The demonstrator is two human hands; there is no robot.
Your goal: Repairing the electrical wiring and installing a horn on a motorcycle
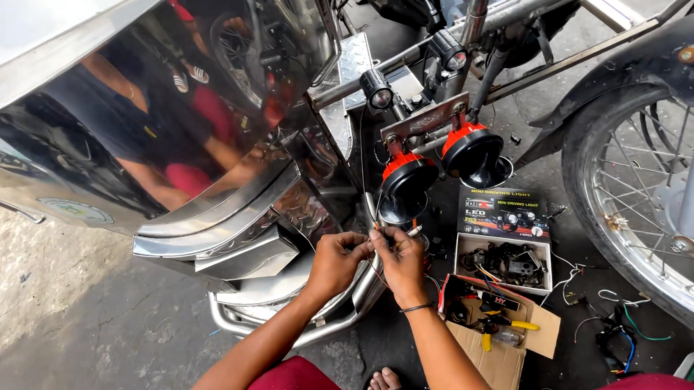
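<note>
Wires held below two red horns

Thin wires (378,234) are pinched by left hand (335,258) and right hand (400,260), both grips closed, beneath the horns (407,176).

Thin red and pale wires (378,234) hang from the red-and-black horn (407,182), ends pinched between fingertips.

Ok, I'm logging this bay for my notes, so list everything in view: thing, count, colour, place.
horns: two, red and black, on the bracket under the frame
small lamps: two, black, on the metal bar above the horns
sidecar body: one, shiny steel, left
wheel: one, black tyre with spokes, right
printed box lid: one, black, on the ground
open white box: one, holding black parts, below the lid
cardboard box: one, brown, with yellow-handled pliers
loose wires: several, mixed colours, lower right
left hand: pinching thin wires below the horns
right hand: pinching the same wires, wearing a dark wristband
</note>
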